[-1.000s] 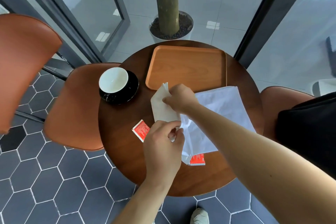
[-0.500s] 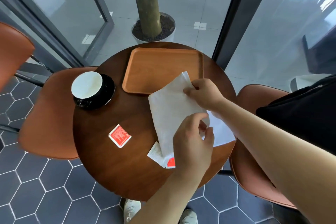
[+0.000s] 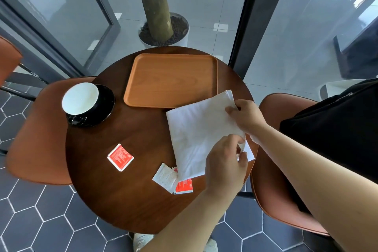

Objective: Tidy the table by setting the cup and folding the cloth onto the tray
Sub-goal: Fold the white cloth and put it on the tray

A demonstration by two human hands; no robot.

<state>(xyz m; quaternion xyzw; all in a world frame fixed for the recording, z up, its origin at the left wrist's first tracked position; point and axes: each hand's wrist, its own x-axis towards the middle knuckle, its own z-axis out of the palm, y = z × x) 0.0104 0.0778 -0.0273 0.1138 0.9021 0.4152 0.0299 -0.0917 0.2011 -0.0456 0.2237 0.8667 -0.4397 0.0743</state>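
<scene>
Cloth folded over, tray bare

Tabletop [image 3: 131, 200] first: our cloth [image 3: 196, 129], open a second ago, now lies doubled at its right edge, folding underway. Tray [image 3: 171, 80] holds nothing. Cup [image 3: 80, 99] sits on its saucer [image 3: 102, 112], left. Right hand [image 3: 247, 116] and left hand [image 3: 225, 168] pinch the cloth's edges with their fingers.

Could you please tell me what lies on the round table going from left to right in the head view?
Cup on its black saucer → lone red packet → white packet → white cloth, pinched by the left hand and, farthest over, the right hand. The tray overlaps several, so I omit it.
</scene>
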